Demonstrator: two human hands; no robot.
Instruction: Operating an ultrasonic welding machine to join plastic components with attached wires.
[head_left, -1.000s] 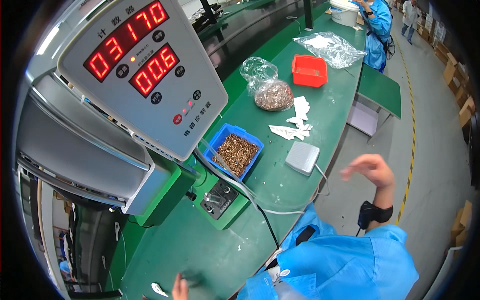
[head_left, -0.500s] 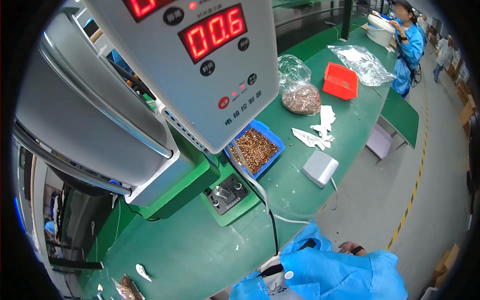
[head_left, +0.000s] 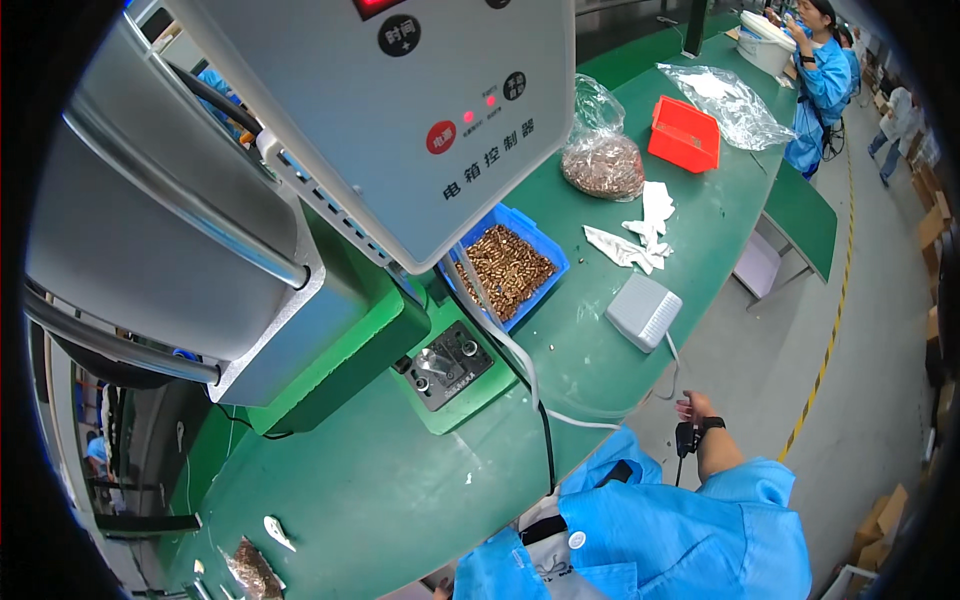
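My right hand is off the table's right edge, over the floor and below the grey-white box. Its fingers show in part, loosely apart, with nothing visible in them. A black band circles that wrist, and a small black box with a hanging cord is beside it. Of my left hand, only a sliver shows at the bottom edge; its fingers are hidden. Farther up, a green-based press carries a black die plate. Behind the plate is a blue tray of small copper-coloured metal parts.
A grey control box overhangs the green table. Along the right are a grey-white box with a cable, white cloths, a bag of parts and a red bin. A co-worker in blue stands beyond.
My right hand has come out farther from my body, and the black box and cord now show. A bit of my left hand appears at the bottom. The view has shifted, sliding the control box up.
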